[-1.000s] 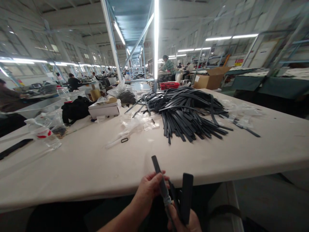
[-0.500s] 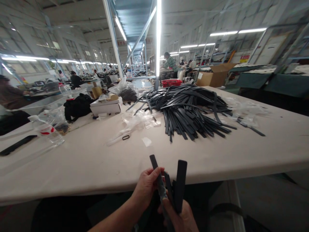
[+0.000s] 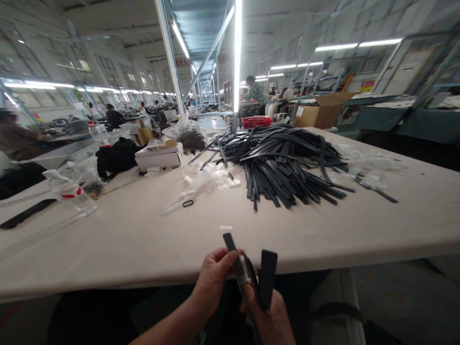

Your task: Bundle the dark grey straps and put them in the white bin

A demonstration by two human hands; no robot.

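My left hand (image 3: 212,277) pinches a narrow black strap (image 3: 229,241) near its upper end, in front of the table's near edge. A band of clear plastic film (image 3: 243,278) sits around that strap below my left fingers. My right hand (image 3: 275,314) is closed around the lower part of the same strap, its thumb at the film. Held in that hand too is a wider black strap end (image 3: 268,275), standing up, with another dark piece between them. Part of the right fingers is hidden behind the straps. Just beyond the strap tip is a small whitish clear scrap (image 3: 226,227).
A large heap of black straps (image 3: 283,163) lies on the pale table (image 3: 125,249), with crumpled plastic film (image 3: 206,182) and a black rectangular ring (image 3: 188,203) left of it. Farther left are a bottle (image 3: 77,197) and a white box (image 3: 158,158). People work in the background.
The whitish scrap has shifted toward me and looks thinner. The wider strap end has dipped slightly, and both hands have moved a little. Both keep their hold.
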